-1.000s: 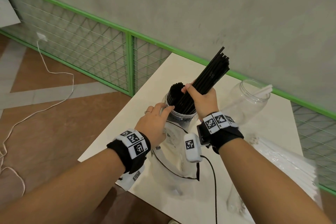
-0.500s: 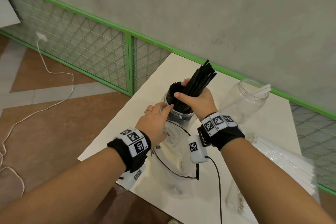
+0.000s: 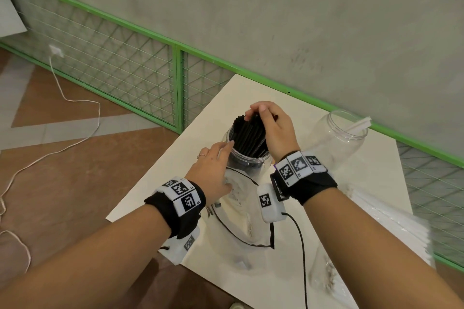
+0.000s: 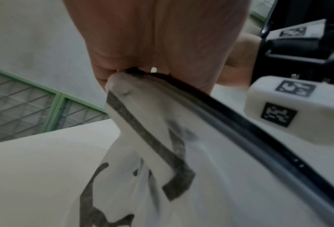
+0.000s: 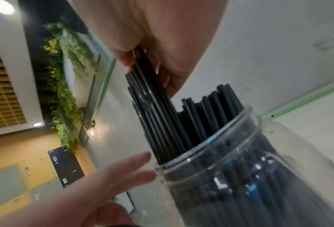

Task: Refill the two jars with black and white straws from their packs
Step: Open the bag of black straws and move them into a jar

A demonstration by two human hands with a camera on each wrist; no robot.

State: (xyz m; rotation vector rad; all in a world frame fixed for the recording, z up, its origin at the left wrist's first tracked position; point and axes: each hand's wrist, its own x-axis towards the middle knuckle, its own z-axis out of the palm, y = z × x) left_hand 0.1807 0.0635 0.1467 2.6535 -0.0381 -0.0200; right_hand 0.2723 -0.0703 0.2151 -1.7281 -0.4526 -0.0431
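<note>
A clear jar (image 3: 247,162) (image 5: 259,176) near the table's left edge is packed with black straws (image 3: 248,133) (image 5: 162,115). My right hand (image 3: 273,130) (image 5: 162,38) hovers over the jar mouth and grips the tops of a bundle standing inside it. My left hand (image 3: 213,165) (image 5: 123,172) touches the jar rim with straight fingers. In the left wrist view it also pinches the printed, emptied plastic pack (image 4: 162,138) (image 3: 241,213). A second clear jar (image 3: 336,143) to the right holds one or two white straws (image 3: 359,124).
A pack of white straws (image 3: 391,221) lies at the right side of the white table (image 3: 263,93). A black cable (image 3: 301,246) trails from my right wrist across the table. A green mesh fence (image 3: 125,70) runs behind, with a white cord (image 3: 75,100) on the floor.
My right hand has lowered the black bundle into the jar, and the straws that stuck out above the hand have slid down. The left hand has stayed at the rim.
</note>
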